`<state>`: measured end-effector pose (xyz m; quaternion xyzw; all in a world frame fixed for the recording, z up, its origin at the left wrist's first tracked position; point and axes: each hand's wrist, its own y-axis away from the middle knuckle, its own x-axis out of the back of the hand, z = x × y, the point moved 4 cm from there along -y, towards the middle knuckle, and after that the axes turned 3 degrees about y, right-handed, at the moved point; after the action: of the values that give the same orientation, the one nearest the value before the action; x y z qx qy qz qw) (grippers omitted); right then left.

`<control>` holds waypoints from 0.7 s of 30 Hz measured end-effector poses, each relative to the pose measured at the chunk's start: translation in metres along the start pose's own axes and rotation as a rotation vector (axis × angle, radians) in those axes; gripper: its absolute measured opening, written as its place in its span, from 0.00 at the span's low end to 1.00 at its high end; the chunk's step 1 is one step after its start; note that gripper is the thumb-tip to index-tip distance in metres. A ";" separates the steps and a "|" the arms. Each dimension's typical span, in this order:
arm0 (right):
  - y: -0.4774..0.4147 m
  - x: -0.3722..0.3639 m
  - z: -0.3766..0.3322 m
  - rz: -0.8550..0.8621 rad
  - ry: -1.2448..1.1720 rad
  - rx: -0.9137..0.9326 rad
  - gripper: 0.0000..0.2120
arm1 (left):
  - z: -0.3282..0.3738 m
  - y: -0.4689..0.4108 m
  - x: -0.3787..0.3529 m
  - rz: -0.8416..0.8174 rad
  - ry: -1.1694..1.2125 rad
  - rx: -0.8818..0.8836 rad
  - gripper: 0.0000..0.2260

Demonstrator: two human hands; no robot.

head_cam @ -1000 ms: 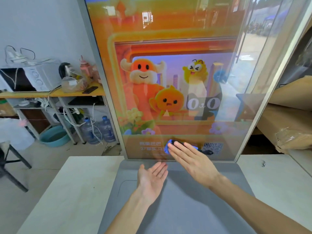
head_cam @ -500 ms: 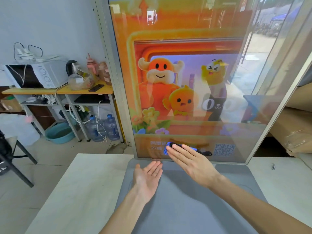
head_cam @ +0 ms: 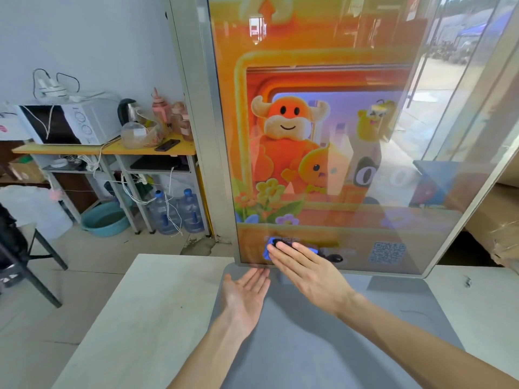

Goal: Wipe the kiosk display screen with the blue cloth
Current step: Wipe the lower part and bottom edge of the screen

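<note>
The tall kiosk display screen (head_cam: 351, 80) stands upright in front of me, showing orange cartoon figures and a QR code. My right hand (head_cam: 306, 272) lies flat against the screen's bottom strip, pressing the blue cloth (head_cam: 269, 249) onto the glass; only the cloth's edges show past my fingers. My left hand (head_cam: 244, 299) hovers palm up over the grey kiosk base (head_cam: 323, 346), fingers apart and holding nothing, just below the screen's lower left corner.
White slabs (head_cam: 146, 310) flank the grey base. To the left stand a yellow shelf (head_cam: 112, 148) with a microwave, kettle and jars, water bottles (head_cam: 174, 211) and a teal basin (head_cam: 105, 219) on the floor. A black stool (head_cam: 25, 262) is at far left, cardboard boxes (head_cam: 494, 217) at right.
The view has swung left, so the kiosk sits further right in frame. My right hand and the cloth have slid a little left along the bottom strip. My left hand stays palm up.
</note>
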<state>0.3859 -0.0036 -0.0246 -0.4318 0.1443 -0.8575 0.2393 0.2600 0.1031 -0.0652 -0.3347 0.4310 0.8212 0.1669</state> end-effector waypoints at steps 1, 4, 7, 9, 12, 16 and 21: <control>-0.005 0.002 0.001 0.008 0.009 -0.013 0.26 | 0.002 -0.001 0.001 0.006 0.005 -0.006 0.33; -0.042 0.017 0.011 0.113 0.014 -0.117 0.27 | 0.008 -0.003 0.005 0.027 0.043 -0.023 0.32; -0.085 0.029 0.012 0.204 0.001 -0.187 0.26 | 0.012 -0.003 0.007 0.035 0.060 -0.033 0.32; -0.099 0.028 0.004 0.242 0.001 -0.205 0.26 | 0.015 -0.003 0.009 0.040 0.058 -0.039 0.32; -0.092 0.015 -0.011 0.211 -0.008 -0.169 0.26 | 0.015 -0.001 0.011 0.027 0.062 -0.030 0.30; -0.068 0.002 -0.030 0.070 0.009 -0.017 0.27 | 0.018 0.000 0.016 0.005 0.061 -0.028 0.30; -0.089 0.015 -0.016 0.167 -0.002 -0.128 0.26 | 0.016 0.002 0.013 0.003 0.072 -0.030 0.31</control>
<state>0.3400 0.0643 0.0170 -0.4334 0.2340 -0.8234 0.2819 0.2430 0.1145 -0.0672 -0.3659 0.4247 0.8153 0.1451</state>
